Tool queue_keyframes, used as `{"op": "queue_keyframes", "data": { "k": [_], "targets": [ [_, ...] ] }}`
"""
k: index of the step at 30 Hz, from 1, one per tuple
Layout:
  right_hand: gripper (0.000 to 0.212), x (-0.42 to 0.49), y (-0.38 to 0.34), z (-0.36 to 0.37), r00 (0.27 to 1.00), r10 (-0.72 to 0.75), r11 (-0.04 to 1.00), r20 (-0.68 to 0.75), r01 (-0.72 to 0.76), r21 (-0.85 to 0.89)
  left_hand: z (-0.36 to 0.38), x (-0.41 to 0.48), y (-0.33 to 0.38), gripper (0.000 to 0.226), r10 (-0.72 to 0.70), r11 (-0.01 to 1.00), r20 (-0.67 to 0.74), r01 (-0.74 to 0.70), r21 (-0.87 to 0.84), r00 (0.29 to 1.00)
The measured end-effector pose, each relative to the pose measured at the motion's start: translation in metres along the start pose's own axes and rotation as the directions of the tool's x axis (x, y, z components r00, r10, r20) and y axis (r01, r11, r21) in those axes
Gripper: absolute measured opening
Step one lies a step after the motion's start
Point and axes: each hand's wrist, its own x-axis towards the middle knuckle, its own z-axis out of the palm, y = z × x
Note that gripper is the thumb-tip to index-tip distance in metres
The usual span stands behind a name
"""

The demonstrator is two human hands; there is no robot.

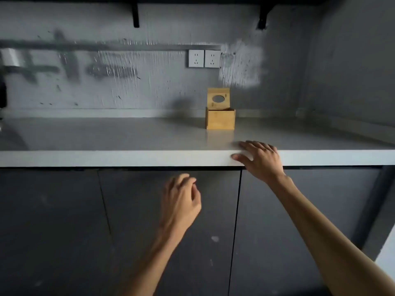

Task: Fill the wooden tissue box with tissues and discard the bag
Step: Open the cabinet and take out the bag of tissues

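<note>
My right hand (259,160) lies spread and empty on the bench (128,158) edge, box (220,119) straight beyond it, lid up; left hand (181,197) hangs lower, loosely curled, empty.

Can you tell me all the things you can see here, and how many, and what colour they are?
wooden tissue box: one, light wood, on the counter near the wall, lid flipped up; no tissues show
counter: one, pale grey, runs across the middle
wall sockets: two, white, side by side on the wall above the box
cupboard doors: dark grey, under the counter, shut
shelf brackets: two, black, at the top of the wall
tissue bag: none in view
right hand: one, fingers spread, resting on the counter's front edge, empty
left hand: one, loosely curled in front of the cupboard doors, empty
</note>
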Motion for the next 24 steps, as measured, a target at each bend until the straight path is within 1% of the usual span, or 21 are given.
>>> {"op": "queue_keyframes", "data": {
  "k": [1,3,4,5,7,10,12,14,16,17,18,19,20,21,22,24],
  "targets": [
    [0.078,0.0,0.0,-0.001,1.0,0.002,1.0,0.015,-0.002,0.005,0.014,0.006,0.006,0.04,0.023,1.0,0.106,-0.024,0.008,0.994],
    [0.077,0.003,-0.001,-0.002,0.999,-0.004,1.0,0.037,0.004,-0.006,0.038,0.02,0.023,0.049,0.03,0.993,0.258,-0.057,0.099,0.966],
    [0.075,0.004,-0.002,-0.004,0.998,0.003,1.0,0.066,-0.003,0.002,0.046,0.027,0.035,0.05,-0.014,0.994,0.336,-0.022,0.105,0.942],
    [0.074,0.006,-0.001,-0.004,0.996,0.009,1.0,0.088,-0.01,0.012,0.056,0.033,0.042,0.051,-0.053,0.994,0.366,0.013,0.111,0.929],
    [0.074,0.008,0.002,-0.005,0.993,0.009,1.0,0.118,-0.011,0.019,0.073,0.036,0.046,0.052,-0.125,0.99,0.389,0.088,0.113,0.913],
    [0.076,0.009,0.005,-0.01,0.989,0.011,0.999,0.146,-0.015,0.03,0.077,0.036,0.053,0.056,-0.15,0.983,0.424,0.088,0.162,0.893],
    [0.075,0.011,0.005,-0.012,0.98,0.005,1.0,0.199,-0.011,0.027,0.069,0.032,0.056,0.057,-0.137,0.985,0.435,0.076,0.154,0.89],
    [0.068,0.011,0.006,-0.021,0.962,-0.006,0.998,0.273,-0.012,0.065,0.052,0.017,0.058,0.055,-0.105,0.992,0.439,0.066,0.105,0.892],
    [0.058,0.001,0.009,-0.03,0.96,-0.056,0.99,0.273,0.018,0.138,0.025,-0.008,0.058,0.049,-0.068,0.997,0.397,0.053,0.05,0.915],
    [0.054,-0.009,0.008,-0.034,0.966,-0.082,0.98,0.244,0.034,0.194,0.011,-0.022,0.056,0.047,-0.041,0.999,0.373,0.043,0.003,0.927],
    [0.05,-0.021,0.002,-0.036,0.971,-0.106,0.952,0.215,0.037,0.303,-0.005,-0.036,0.053,0.045,-0.012,0.998,0.36,0.031,-0.049,0.933],
    [0.045,-0.033,-0.006,-0.039,0.973,-0.132,0.883,0.19,0.028,0.468,-0.02,-0.045,0.05,0.044,0.024,0.994,0.354,0.017,-0.11,0.935],
    [0.04,-0.046,-0.021,-0.04,0.965,-0.18,0.76,0.193,0.012,0.65,-0.037,-0.053,0.044,0.042,0.048,0.984,0.354,0.017,-0.177,0.934],
    [0.036,-0.058,-0.043,-0.036,0.943,-0.255,0.627,0.216,-0.009,0.779,-0.053,-0.062,0.037,0.039,0.063,0.967,0.349,0.029,-0.251,0.935],
    [0.034,-0.07,-0.065,-0.031,0.912,-0.335,0.537,0.235,-0.02,0.843,-0.068,-0.072,0.03,0.036,0.072,0.942,0.338,0.048,-0.333,0.939],
    [0.032,-0.085,-0.116,-0.012,0.849,-0.473,0.436,0.236,-0.007,0.9,-0.097,-0.091,0.018,0.039,0.058,0.888,0.3,0.088,-0.452,0.952]
  ]
}}
